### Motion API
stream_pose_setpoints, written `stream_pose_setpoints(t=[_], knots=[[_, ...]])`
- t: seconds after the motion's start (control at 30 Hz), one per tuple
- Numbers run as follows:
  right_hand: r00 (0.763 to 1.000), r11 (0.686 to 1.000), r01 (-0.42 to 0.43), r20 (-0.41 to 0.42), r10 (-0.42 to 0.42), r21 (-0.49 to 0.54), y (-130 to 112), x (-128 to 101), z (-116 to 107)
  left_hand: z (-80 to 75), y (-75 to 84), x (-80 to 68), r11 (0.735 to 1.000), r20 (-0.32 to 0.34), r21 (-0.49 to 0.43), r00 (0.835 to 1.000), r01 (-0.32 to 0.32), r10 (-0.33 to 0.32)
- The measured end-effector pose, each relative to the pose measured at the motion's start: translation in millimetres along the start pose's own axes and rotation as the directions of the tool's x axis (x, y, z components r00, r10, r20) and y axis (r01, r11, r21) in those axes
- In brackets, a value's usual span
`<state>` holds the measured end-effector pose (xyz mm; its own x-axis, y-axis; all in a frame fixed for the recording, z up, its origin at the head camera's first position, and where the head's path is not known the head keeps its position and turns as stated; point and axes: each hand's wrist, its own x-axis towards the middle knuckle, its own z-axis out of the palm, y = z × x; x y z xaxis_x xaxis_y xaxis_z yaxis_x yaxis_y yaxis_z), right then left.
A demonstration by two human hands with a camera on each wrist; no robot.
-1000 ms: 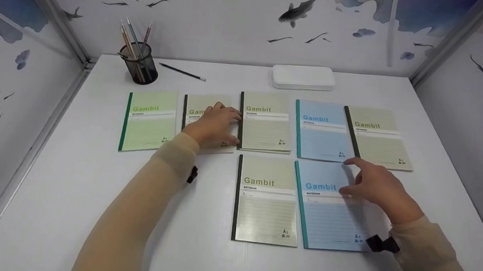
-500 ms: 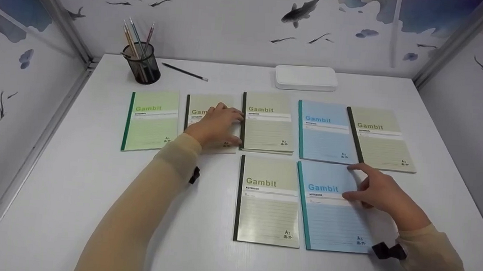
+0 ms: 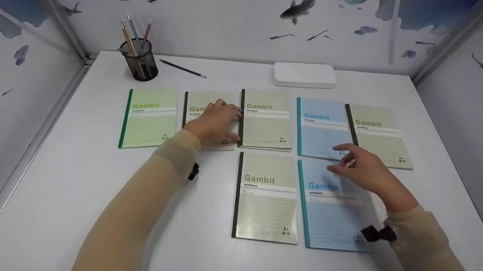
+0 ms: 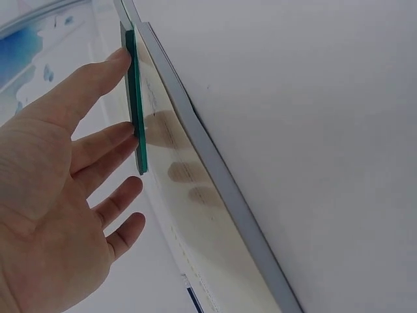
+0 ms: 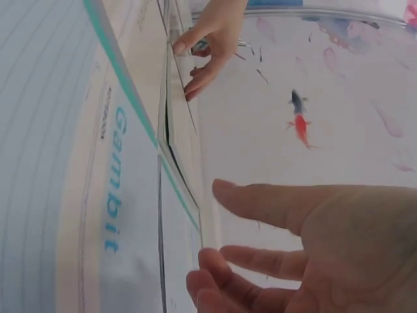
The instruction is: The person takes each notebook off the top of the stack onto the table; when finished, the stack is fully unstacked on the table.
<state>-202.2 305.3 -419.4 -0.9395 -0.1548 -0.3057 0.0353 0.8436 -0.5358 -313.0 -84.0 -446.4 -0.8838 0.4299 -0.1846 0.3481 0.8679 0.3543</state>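
Note:
My left hand (image 3: 215,123) lies across a beige Gambit notebook (image 3: 214,97), hiding part of it. Its fingertips and thumb touch the dark spine edge of a stack of beige notebooks (image 3: 265,130) beside it. In the left wrist view, the fingers of that left hand (image 4: 71,156) are extended against a green-edged spine (image 4: 135,98). With fingers apart and nothing between them, my right hand (image 3: 365,170) hovers over the top of a front blue notebook (image 3: 332,222). Behind that lies another blue notebook (image 3: 321,125). A beige notebook (image 3: 266,212) sits to the left of the front blue one.
A green notebook (image 3: 150,123) is at the row's left end, a beige notebook (image 3: 377,139) at its right end. At the back stand a black mesh cup (image 3: 143,66) of pencils, a loose black pencil (image 3: 182,68) and a white case (image 3: 304,75).
My right hand has lifted off the front blue notebook and moved slightly up and left. The left hand stays at the beige stack. The notebooks have kept their places.

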Motion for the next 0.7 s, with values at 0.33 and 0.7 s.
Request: stream_pose_setpoints(t=[0.33, 0.7], knots=[[0.993, 0.935, 0.089, 0.045, -0.11, 0.343, -35.7, 87.1, 9.8, -2.0, 1.3, -1.7, 1.0, 0.003, -0.008, 1.0, 0.027, -0.027], [0.993, 0.956, 0.118, -0.038, -0.112, 0.267, -45.7, 147.1, 19.8, -0.4, -1.6, 0.1, 1.0, 0.003, -0.014, 1.0, -0.018, 0.018]])
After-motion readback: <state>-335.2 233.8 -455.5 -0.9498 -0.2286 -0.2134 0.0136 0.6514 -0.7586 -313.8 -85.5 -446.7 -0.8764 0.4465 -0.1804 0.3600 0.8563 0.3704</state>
